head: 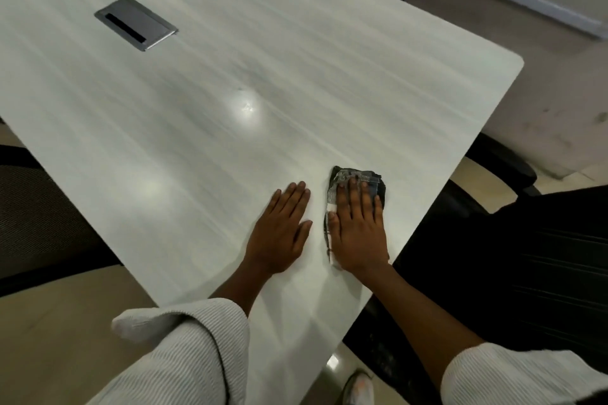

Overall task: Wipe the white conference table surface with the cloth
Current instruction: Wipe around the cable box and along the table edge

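- Cloth point(357, 178) is lying under the right hand point(360, 233), which is pressing flat on it: fingers point(353, 197) extended and together, not curled, no pinch; palm is covering most of the fabric.
- Cloth is dark with pale patches, bunched; its far edge is showing past the fingertips and a strip is showing along the thumb side.
- Cloth is sitting on the conference table point(296, 59) near the right-hand edge, on the part closest to the person.
- Left hand point(281, 232) is resting palm down on bare tabletop just beside the right one, fingers straight, holding nothing, not touching the cloth.
- Both forearms are reaching in from the bottom of the view; ribbed white sleeves point(184, 352) are pushed back above the wrists.
- Tabletop is white with faint grey streaking and is reflecting two bright light spots.
- Grey metal cable hatch point(136, 23) is sitting flush in the surface, well apart from both hands, toward the far left.
- Dark chairs point(513, 266) are showing just off the table's right edge, at the left edge and at the far end.
- Shoe point(358, 388) is showing on the floor below the table's edge.
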Available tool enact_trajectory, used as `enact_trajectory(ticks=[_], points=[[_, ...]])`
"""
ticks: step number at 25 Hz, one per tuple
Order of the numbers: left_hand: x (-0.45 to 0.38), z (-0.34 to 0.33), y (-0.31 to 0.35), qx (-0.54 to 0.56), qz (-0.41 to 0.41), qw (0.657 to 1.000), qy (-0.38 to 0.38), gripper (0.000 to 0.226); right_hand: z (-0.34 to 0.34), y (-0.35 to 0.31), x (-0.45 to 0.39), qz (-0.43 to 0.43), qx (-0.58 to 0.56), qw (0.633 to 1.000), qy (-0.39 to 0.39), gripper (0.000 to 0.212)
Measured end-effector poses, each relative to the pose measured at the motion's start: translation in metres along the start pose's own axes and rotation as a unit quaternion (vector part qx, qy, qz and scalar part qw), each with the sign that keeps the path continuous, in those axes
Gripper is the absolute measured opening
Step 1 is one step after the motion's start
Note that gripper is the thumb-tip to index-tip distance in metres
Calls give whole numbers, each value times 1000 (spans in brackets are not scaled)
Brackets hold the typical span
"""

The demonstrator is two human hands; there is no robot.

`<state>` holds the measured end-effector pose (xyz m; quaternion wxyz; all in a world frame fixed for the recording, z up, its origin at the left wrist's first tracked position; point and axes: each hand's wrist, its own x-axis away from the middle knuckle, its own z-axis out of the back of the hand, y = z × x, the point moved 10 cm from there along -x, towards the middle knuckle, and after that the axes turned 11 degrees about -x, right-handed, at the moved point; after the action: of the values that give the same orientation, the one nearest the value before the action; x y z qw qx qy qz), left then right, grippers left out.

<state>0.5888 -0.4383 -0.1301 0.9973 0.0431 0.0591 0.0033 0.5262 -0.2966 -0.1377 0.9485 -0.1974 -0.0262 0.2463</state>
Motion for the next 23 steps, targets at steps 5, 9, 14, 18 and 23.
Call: enact_trajectory(ticks=[5, 9, 14, 18, 23], points=[[0, 0, -1, -7, 9, 1000, 2, 63, -3, 0, -7, 62, -16, 997, -43, 69], [1, 1, -3, -13, 6, 1000, 8, 63, 3, -3, -13, 127, -39, 986, -105, 71], [-8, -7, 37, 11, 231, 973, 3, 65, 10, 11, -22, 184, -22, 965, -188, 76], [-15, -12, 75, -3, 408, 913, -5, 68, 21, 42, -47, 211, 23, 945, -249, 76], [-12, -22, 102, -8, 505, 862, -32, 70, 46, 93, -64, 187, 52, 926, -323, 72]])
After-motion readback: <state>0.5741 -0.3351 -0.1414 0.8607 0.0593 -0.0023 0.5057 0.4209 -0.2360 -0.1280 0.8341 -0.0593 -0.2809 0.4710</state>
